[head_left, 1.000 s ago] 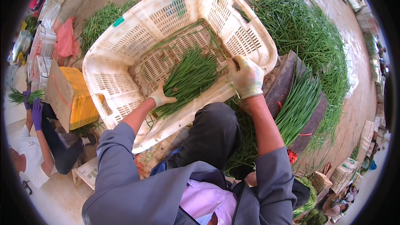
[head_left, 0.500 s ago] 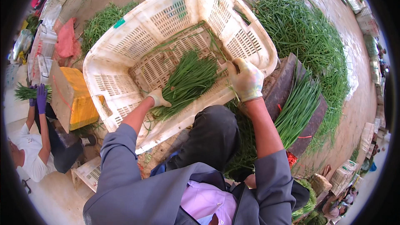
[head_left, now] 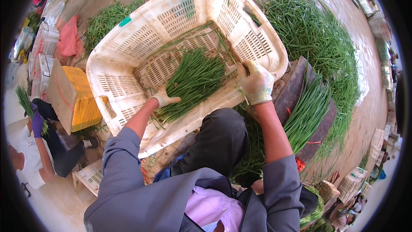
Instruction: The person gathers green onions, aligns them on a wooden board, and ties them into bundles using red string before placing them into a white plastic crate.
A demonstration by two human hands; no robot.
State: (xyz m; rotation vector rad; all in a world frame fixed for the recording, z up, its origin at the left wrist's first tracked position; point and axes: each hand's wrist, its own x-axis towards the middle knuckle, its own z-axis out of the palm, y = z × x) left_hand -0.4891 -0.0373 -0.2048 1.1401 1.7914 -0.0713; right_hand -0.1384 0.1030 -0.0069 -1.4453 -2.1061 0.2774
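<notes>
A dirty white plastic basket (head_left: 120,45) tilts in front of me, holding a long bundle of green leafy stalks (head_left: 195,75). My gloved left hand (head_left: 166,98) is closed on the bundle's lower left end, fingers hidden under the leaves. Near the basket's right front rim my gloved right hand (head_left: 256,81) has curled fingers pinched on thin green stalks. Just right of it, another long bundle (head_left: 304,116) lies on a dark board (head_left: 285,94) with red ties beside it.
Loose greens (head_left: 315,25) are heaped at right, with more (head_left: 107,21) at upper left. A cardboard box with yellow tape (head_left: 78,99) stands left, near a pink sack (head_left: 68,34). A seated co-worker (head_left: 30,154) in purple gloves holds greens. A white crate (head_left: 90,178) sits lower left.
The co-worker's bundle has tipped more upright, with the hands moved lower. My hands and the basket have barely shifted.
</notes>
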